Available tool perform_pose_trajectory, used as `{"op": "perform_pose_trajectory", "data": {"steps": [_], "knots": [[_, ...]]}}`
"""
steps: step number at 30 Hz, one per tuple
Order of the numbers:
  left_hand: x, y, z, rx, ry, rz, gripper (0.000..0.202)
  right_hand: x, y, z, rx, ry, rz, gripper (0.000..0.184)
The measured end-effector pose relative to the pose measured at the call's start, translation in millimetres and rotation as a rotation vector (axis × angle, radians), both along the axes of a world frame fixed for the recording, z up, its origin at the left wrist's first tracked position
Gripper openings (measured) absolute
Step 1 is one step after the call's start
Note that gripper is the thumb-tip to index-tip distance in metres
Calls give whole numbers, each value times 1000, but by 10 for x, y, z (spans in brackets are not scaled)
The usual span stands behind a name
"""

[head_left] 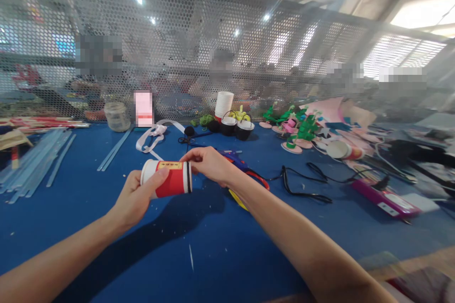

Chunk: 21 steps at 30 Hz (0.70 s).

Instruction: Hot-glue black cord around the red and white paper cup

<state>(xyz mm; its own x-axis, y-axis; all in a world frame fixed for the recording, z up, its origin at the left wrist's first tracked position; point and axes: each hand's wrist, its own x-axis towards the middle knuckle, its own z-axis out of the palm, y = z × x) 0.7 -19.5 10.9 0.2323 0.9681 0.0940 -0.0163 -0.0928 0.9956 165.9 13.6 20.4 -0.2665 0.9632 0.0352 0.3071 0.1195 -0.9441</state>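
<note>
Left hand [134, 197] grips the red cup [175, 183] — its yellow label [174, 165] illegible.

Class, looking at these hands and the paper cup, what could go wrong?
The left hand wraps the paper cup, so a hard squeeze might dent it. The black band at the cup's end, beside the right hand, might shift. The looped black cable near the right forearm could snag it.
</note>
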Motion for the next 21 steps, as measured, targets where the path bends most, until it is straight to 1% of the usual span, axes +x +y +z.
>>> {"op": "perform_pose_trajectory", "data": {"steps": [3, 4, 5, 7, 10, 13, 17, 19, 20, 21], "knots": [[-5, -12, 0, 113, 93, 6, 29, 63, 21, 24, 137, -96, -57, 8], [-4, -17, 0, 155, 127, 14, 29, 91, 15, 53, 172, -100, -81, 8], [-4, -21, 1, 197, 158, 24, 27, 117, 0, 89, 180, -87, -96, 12], [-2, -31, 8, 274, 207, 40, 22, 158, -56, 169, 90, -25, -70, 23], [0, -49, 34, 364, 257, 19, 12, 175, -176, 231, -84, 41, 36, 30], [6, -66, 60, 447, 307, -60, 8, 158, -273, 167, -170, 163, 73, 29], [18, -68, 38, 507, 364, -158, 18, 137, -317, -20, -264, 386, 23, 22], [23, -54, 13, 489, 353, -167, 18, 131, -317, -89, -247, 440, 5, 22], [25, -43, 4, 452, 329, -153, 16, 127, -317, -110, -226, 449, -7, 22], [28, -30, 0, 376, 300, -164, 15, 123, -319, -122, -200, 445, -21, 21]]}}
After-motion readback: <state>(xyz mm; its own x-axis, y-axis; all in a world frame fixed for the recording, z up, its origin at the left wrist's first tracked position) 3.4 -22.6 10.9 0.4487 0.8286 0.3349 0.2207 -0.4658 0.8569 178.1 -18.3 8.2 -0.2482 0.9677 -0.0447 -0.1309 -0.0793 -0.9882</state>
